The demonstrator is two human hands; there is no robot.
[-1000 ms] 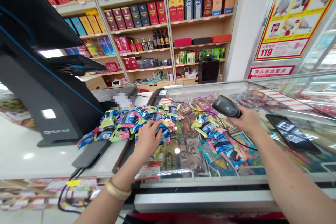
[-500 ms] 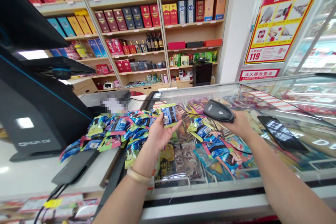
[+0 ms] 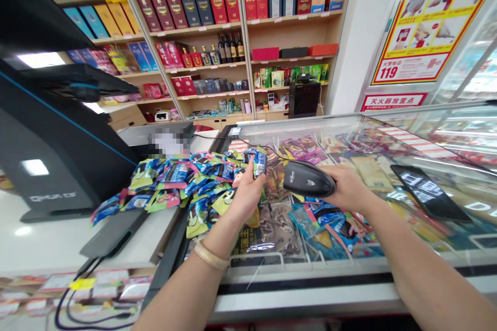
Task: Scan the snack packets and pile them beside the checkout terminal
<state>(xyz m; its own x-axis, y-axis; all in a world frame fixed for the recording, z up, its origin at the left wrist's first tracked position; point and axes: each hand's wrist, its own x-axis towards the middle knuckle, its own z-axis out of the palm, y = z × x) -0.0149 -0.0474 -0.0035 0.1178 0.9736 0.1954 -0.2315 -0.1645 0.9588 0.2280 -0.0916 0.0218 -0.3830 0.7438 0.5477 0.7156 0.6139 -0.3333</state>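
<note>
My left hand (image 3: 248, 189) is closed on a small blue snack packet (image 3: 258, 161) at the right end of a pile. My right hand (image 3: 345, 186) grips a black barcode scanner (image 3: 308, 178), whose head points left towards that packet, a short gap away. The pile of blue, green and pink snack packets (image 3: 174, 173) spreads from the white counter onto the freezer's glass top. More packets (image 3: 337, 220) of the same look lie on the glass below the scanner, partly hidden by it and my right hand.
A black phone (image 3: 429, 191) lies on the glass-topped freezer (image 3: 267, 289) at right. The dark checkout terminal (image 3: 58, 155) stands on the white counter (image 3: 42, 245) at left, with a grey box (image 3: 112, 232) and cables before it. Shelves of boxed goods (image 3: 204, 8) line the back wall.
My right hand has brought the scanner left and slightly down, closer to the packet. My left hand has shifted right, its fingers now closed up more around the packet. The view has tilted down.
</note>
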